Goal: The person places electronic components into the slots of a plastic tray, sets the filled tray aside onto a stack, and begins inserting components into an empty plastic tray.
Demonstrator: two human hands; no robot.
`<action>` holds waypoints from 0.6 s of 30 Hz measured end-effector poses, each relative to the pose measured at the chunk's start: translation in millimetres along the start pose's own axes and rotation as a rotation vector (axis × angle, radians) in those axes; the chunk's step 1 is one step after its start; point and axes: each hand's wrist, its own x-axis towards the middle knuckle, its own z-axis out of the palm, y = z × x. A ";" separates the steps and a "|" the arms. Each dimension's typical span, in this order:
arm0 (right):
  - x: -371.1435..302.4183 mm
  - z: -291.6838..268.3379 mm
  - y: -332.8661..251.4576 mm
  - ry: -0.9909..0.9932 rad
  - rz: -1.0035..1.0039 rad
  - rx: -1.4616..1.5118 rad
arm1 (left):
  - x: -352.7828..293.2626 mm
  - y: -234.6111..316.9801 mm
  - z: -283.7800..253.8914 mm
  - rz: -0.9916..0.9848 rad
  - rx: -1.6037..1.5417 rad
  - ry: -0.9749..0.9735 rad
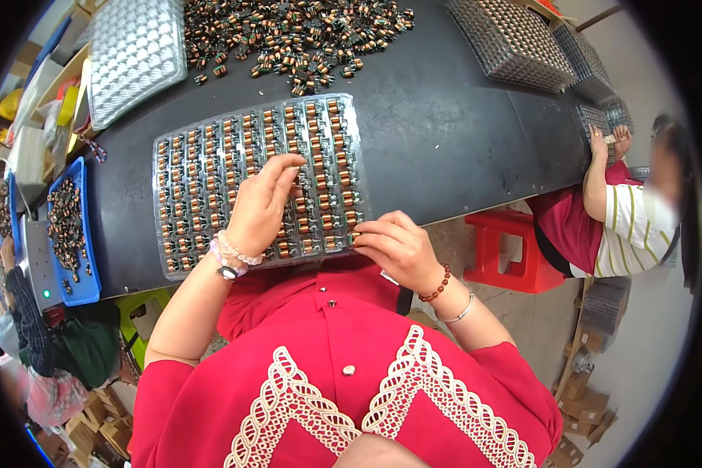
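Observation:
A clear plastic tray [352, 117] lies in front of me on the dark table, its pockets filled with rows of small copper-wound coils [210, 169]. My left hand [261, 204] is over the middle of the tray, thumb and forefinger pinched close together above the coils. Whatever is between those fingertips is too small to make out. At the tray's near right corner, my right hand [402, 248] has its thumb and fingers drawn together against the edge, by the last coil of the row. Its fingertips hide what they grip, if anything.
A heap of loose coils [296, 39] covers the table's far side. Stacked empty trays stand at far left [136, 58] and far right [515, 43]. A blue bin [90, 257] of parts is at left. A co-worker [632, 218] sits at right near a red stool [507, 249].

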 end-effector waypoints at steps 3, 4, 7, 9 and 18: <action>2.2 -1.7 3.5 0.008 -0.004 0.010 | -3.1 -1.8 -1.4 -0.138 -0.089 -0.030; 1.4 -1.2 4.5 0.000 -0.016 0.004 | -4.0 -4.1 -2.1 -0.132 -0.100 -0.020; 1.9 -2.6 7.1 -0.030 -0.052 -0.009 | -8.1 -4.9 -4.7 -0.127 -0.135 0.020; 3.8 -4.1 8.3 -0.051 -0.064 -0.020 | -9.5 -2.7 -5.9 -0.100 -0.149 0.049; 13.2 -6.5 6.7 -0.086 -0.154 -0.033 | -17.1 -6.1 -8.6 -0.091 -0.147 0.038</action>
